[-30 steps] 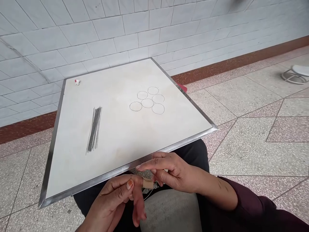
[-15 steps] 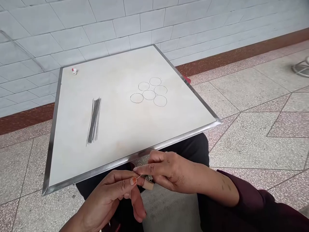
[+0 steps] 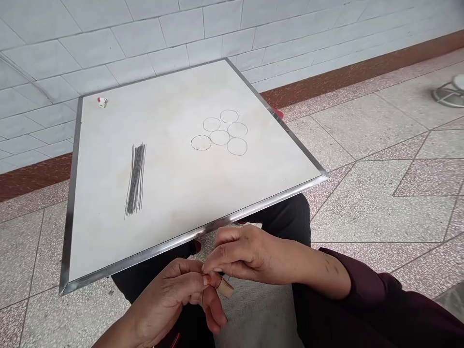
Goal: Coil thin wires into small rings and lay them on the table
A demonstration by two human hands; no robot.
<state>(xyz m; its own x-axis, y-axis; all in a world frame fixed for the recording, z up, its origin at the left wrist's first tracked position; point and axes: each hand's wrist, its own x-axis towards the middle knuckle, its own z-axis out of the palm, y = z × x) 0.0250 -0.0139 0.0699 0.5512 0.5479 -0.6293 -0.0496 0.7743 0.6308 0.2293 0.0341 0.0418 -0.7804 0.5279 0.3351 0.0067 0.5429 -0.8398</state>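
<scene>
Below the table's near edge, my left hand (image 3: 174,295) pinches thumb against forefinger, one nail stained orange. Its lower fingers are curled. My right hand (image 3: 242,253) is closed in a pinch right at the left fingertips, touching them. What both pinch looks like a thin wire, mostly hidden by the fingers. A tan band-like piece (image 3: 225,288) sits at a left finger, under the right hand. On the white table (image 3: 174,193) lie several thin wire rings (image 3: 219,137), edges touching or close. A bundle of straight dark wires (image 3: 136,179) lies on the left.
A small white and red object (image 3: 102,102) stands at the table's far left corner. A metal rim (image 3: 203,234) edges the table. Behind it is a tiled wall (image 3: 166,38). A round stool base (image 3: 449,94) is on the floor at right.
My right forefinger, stretched along the thin strand before, has bent into a pinch against the left fingertips. The tan piece has tilted slightly. The view has shifted a little.
</scene>
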